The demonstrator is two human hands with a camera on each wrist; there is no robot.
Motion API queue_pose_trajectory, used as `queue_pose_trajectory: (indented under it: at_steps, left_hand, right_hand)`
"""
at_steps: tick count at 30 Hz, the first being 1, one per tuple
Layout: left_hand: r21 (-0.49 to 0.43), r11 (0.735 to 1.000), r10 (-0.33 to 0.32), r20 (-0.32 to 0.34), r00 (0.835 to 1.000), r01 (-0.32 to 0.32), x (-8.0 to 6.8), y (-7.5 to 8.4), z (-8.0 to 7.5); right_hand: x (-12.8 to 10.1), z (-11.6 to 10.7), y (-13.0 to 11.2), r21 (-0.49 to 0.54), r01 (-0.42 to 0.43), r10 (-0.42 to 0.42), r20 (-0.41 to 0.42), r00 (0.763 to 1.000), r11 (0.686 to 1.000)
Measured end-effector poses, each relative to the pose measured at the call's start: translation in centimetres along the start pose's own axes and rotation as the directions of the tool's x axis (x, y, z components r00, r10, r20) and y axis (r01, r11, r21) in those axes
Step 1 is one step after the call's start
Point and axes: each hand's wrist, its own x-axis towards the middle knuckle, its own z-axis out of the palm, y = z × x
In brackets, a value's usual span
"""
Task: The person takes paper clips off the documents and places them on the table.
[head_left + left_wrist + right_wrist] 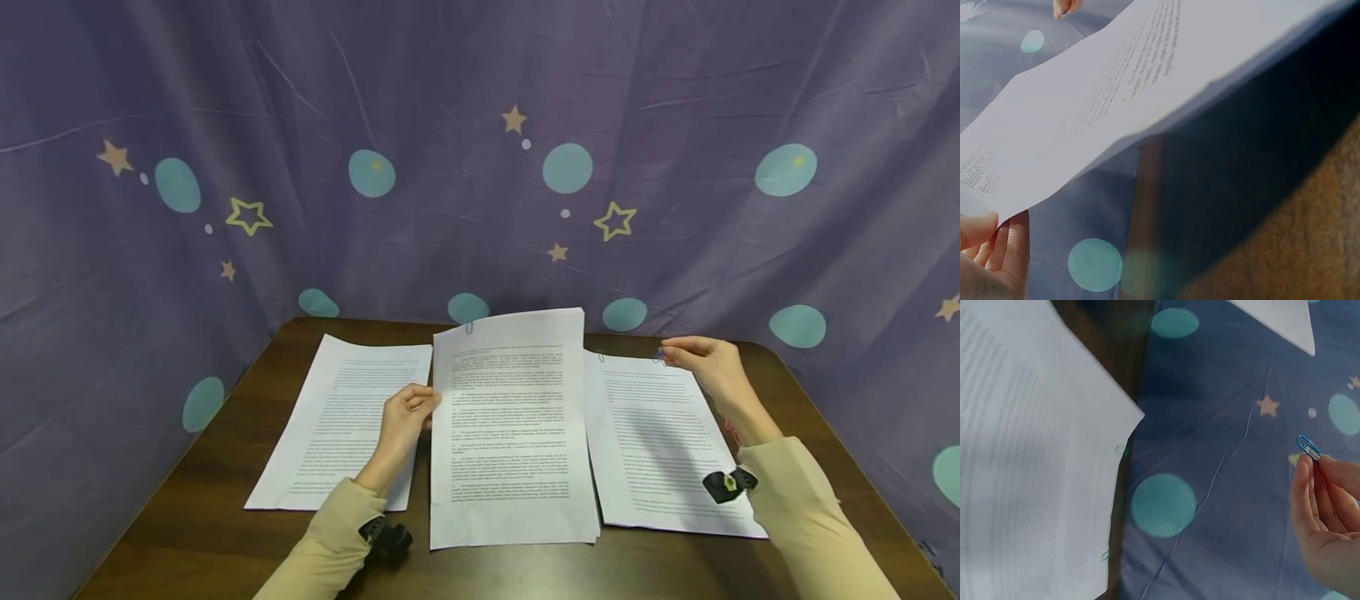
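Three stacks of printed paper lie side by side on a brown table (225, 500). My left hand (426, 408) pinches the left edge of the middle stack (510, 425), whose far end is lifted off the table; a blue clip (469, 327) sits on its top edge. The left wrist view shows that raised sheet (1085, 106) above my fingers (997, 247). My right hand (669, 355) hovers over the top corner of the right stack (660, 450) and pinches a small blue paper clip (1309, 447) between its fingertips (1310, 481).
The left stack (337, 417) lies flat beside my left hand. A purple cloth (480, 167) with teal dots and stars hangs behind and around the table. Bare wood shows along the table's front edge and at its corners.
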Motion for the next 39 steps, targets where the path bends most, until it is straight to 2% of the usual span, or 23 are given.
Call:
queue_pose_trajectory:
  at_steps: [2, 5, 9, 11, 13, 19, 26, 27, 31, 33, 35, 37, 38, 39]
  left_hand:
    - [0.001, 1.000, -0.006, -0.004, 1.000, 0.006, 0.0, 0.1, 0.0]
    - [-0.009, 1.000, -0.001, -0.007, 1.000, 0.001, -0.1, 0.2, 0.0]
    - [-0.027, 0.999, 0.024, -0.003, 1.000, -0.024, -0.1, -0.1, 0.0]
    - [-0.028, 0.999, 0.033, -0.001, 0.999, -0.033, -0.1, -0.2, 0.1]
    - [-0.030, 0.999, 0.042, 0.000, 0.999, -0.042, -0.1, -0.3, 0.1]
    - [-0.052, 0.997, 0.051, -0.002, 0.999, -0.051, -0.3, -0.3, 0.2]
    - [-0.021, 0.999, -0.035, -0.005, 0.999, 0.035, -0.2, 0.3, 0.2]
    - [-0.020, 0.999, -0.039, -0.010, 0.999, 0.039, -0.2, 0.3, 0.2]
    - [-0.050, 0.998, 0.029, -0.011, 1.000, -0.030, -0.3, -0.2, 0.3]
    - [-0.082, 0.992, 0.093, 0.003, 0.996, -0.092, -0.1, -0.8, 0.2]
    - [-0.100, 0.987, 0.127, 0.005, 0.992, -0.126, -0.2, -0.9, 0.2]
    - [-0.125, 0.981, 0.152, 0.021, 0.988, -0.148, 0.0, -1.5, 0.0]
    - [-0.123, 0.982, 0.148, 0.021, 0.989, -0.145, 0.0, -1.5, 0.0]
    - [-0.097, 0.988, 0.118, 0.001, 0.993, -0.117, -0.2, -1.0, 0.2]
  right_hand:
    - [0.9, -1.4, 3.3, 0.056, -0.002, 0.001, 0.014, 1.000, 0.998]
    - [2.8, -3.4, 9.8, 0.080, 0.006, -0.004, -0.024, 1.000, 0.997]
    - [3.9, -5.3, 15.9, -0.050, -0.028, 0.021, -0.130, 0.991, 0.998]
    - [3.7, -5.9, 17.1, -0.075, -0.039, 0.027, -0.160, 0.987, 0.996]
    - [3.1, -6.4, 17.6, -0.080, -0.057, 0.041, -0.182, 0.982, 0.995]
    - [0.6, -7.7, 17.1, -0.098, -0.101, 0.084, -0.165, 0.983, 0.990]
    - [-1.7, -8.6, 16.6, -0.069, -0.145, 0.139, -0.090, 0.986, 0.987]
    - [-1.9, -8.9, 16.8, -0.095, -0.151, 0.144, -0.075, 0.987, 0.984]
    - [-2.8, -9.5, 17.2, -0.152, -0.174, 0.169, -0.045, 0.985, 0.973]
    - [-3.2, -9.8, 17.0, -0.186, -0.172, 0.169, -0.030, 0.985, 0.967]
    - [-3.8, -9.8, 16.3, -0.158, -0.186, 0.185, -0.021, 0.983, 0.970]
    - [-4.5, -9.8, 15.1, -0.117, -0.214, 0.215, -0.001, 0.977, 0.970]
    - [-4.8, -9.7, 14.4, -0.102, -0.235, 0.238, 0.013, 0.971, 0.967]
    - [-5.2, -9.6, 13.7, -0.093, -0.248, 0.252, 0.029, 0.967, 0.964]
